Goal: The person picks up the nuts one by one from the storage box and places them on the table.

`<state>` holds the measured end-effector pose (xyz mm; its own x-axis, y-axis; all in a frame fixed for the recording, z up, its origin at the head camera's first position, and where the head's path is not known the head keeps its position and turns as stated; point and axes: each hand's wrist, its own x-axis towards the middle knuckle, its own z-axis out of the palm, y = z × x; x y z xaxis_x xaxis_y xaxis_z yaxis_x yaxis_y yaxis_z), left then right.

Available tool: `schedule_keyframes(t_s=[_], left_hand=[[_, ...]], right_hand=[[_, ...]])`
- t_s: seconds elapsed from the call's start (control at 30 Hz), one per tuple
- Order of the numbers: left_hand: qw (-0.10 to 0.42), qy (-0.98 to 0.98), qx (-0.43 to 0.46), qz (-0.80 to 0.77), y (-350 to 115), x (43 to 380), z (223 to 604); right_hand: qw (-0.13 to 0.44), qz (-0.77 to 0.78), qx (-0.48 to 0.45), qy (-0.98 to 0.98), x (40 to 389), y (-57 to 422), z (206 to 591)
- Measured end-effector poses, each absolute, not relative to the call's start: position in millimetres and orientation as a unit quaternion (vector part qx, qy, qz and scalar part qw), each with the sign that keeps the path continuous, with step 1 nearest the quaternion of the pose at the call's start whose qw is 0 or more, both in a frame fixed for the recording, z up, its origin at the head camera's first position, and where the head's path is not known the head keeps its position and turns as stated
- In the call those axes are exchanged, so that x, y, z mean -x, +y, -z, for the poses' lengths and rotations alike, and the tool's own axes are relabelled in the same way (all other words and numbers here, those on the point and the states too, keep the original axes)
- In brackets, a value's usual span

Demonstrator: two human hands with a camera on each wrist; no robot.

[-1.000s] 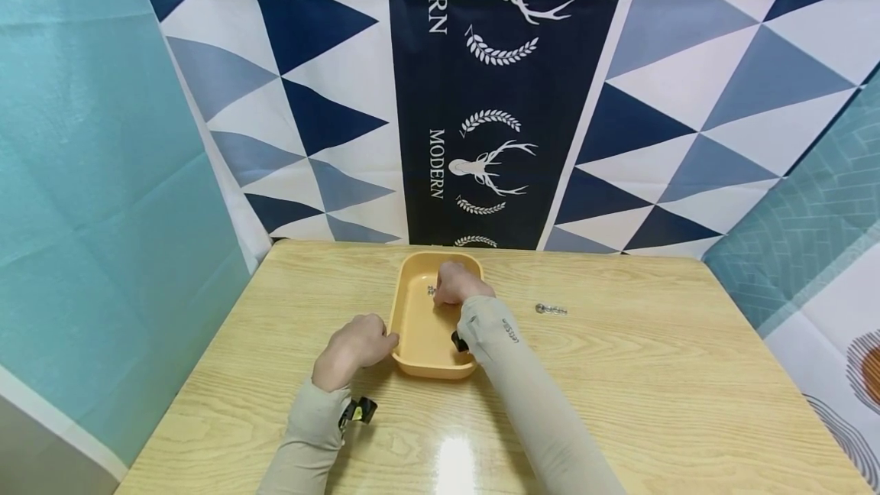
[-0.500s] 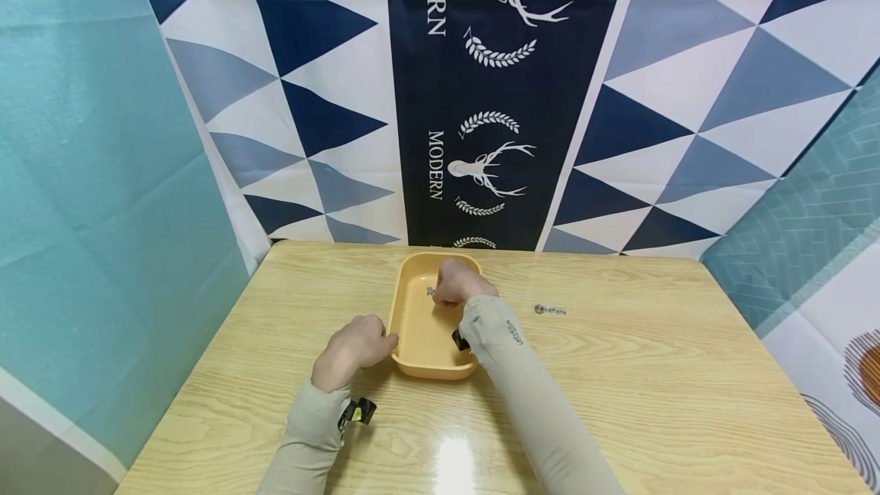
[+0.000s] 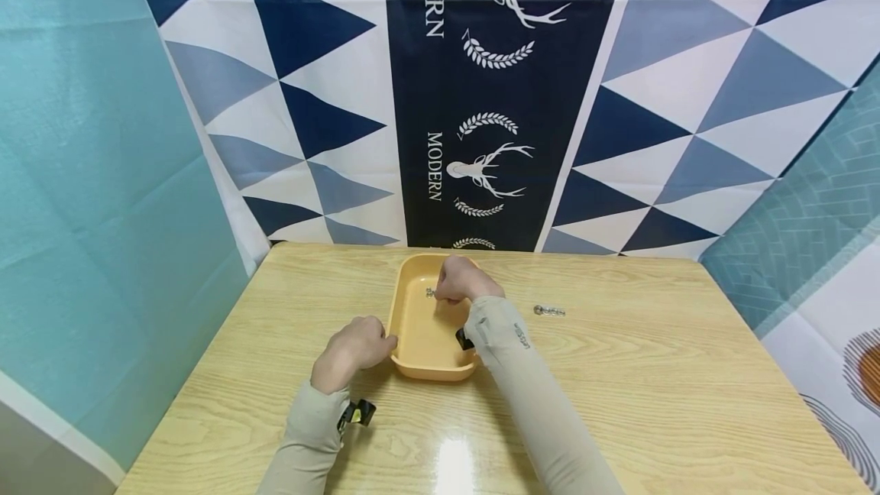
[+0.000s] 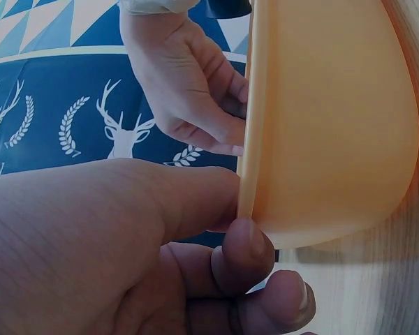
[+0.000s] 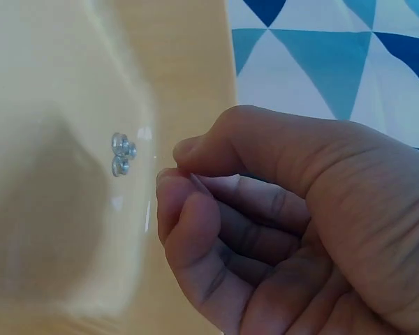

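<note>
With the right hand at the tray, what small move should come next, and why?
I'd probably bring the right hand down to the small metal pieces: they lie in the tray close to its thumb and forefinger, between which no piece plainly shows. The left hand grips the tray's rim, which should help keep it from sliding.

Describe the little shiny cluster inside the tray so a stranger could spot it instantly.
On the wooden table, find the yellow-orange tray whose rim the left hand pinches. On its floor, toward the far end near the right hand, is the silvery cluster. Unlike the shiny row on the table, it sits inside the tray.
</note>
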<state>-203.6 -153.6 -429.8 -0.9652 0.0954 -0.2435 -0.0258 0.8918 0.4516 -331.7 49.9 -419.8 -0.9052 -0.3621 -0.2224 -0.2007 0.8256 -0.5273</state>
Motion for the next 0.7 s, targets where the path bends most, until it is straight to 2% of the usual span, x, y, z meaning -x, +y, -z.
schedule_keyframes(t_s=[0.7], left_hand=[[0.130, 0.960, -0.021, -0.245, -152.3, 203.0, 431.4]], right_hand=[[0.123, 0.262, 0.164, 0.943, 322.7, 66.1, 394.6]])
